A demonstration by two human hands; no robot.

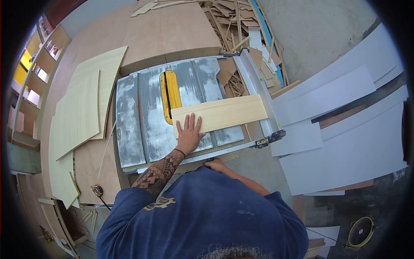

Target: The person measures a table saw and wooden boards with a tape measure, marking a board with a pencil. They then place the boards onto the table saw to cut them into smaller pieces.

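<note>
My left hand (189,134) lies flat with fingers spread on a pale plywood strip (230,113). The strip lies across the grey table saw (129,136), its right end at the metal rip fence (261,93). Its left end covers part of the yellow throat plate (173,88) around the dark blade slot. My right hand (217,165) is low at the saw's front edge, below the front rail. Its fingers are curled at a small dark part that I cannot make out, partly hidden by the blue shirt.
Pale plywood sheets (82,110) lie on the wooden worktop (172,28) around the saw. A heap of wood offcuts (233,17) is behind the fence. White panels (345,142) lie to the right. A tape measure (97,190) sits at lower left, a round fan (360,232) at lower right.
</note>
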